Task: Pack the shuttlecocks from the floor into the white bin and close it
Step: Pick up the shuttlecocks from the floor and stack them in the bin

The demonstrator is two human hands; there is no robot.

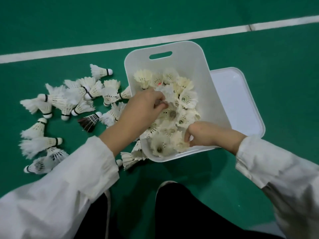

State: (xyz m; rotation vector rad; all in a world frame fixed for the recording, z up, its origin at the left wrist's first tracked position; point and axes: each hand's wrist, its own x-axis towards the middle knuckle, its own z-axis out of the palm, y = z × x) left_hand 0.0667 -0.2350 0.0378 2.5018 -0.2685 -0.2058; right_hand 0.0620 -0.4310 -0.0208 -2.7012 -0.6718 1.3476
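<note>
- The shuttlecocks in the bin (186, 99) make a loose heap that covers the bottom, so part of the packing looks done.
- The white bin (183, 50) stands open on the green floor (259, 178), in front of the person's knees.
- The left hand (146, 104) is over the middle of the bin. Its fingers are curled together and pinch a white shuttlecock (166, 92) at the cork end.
- The right hand (202, 133) is at the near side of the bin. Its fingers are bent down and seem to pinch the feathers of a yellowish shuttlecock (179, 143).
- The shuttlecocks on the floor (69, 99) are many, spread to the left of the bin, with one dark shuttlecock (88, 122) among them. I judge that a large share is left to pack.
- The lid (241, 104) lies flat just beside the bin on the right, partly under it, so the closing is not yet done.
- A white line (69, 50) crosses the floor behind.
</note>
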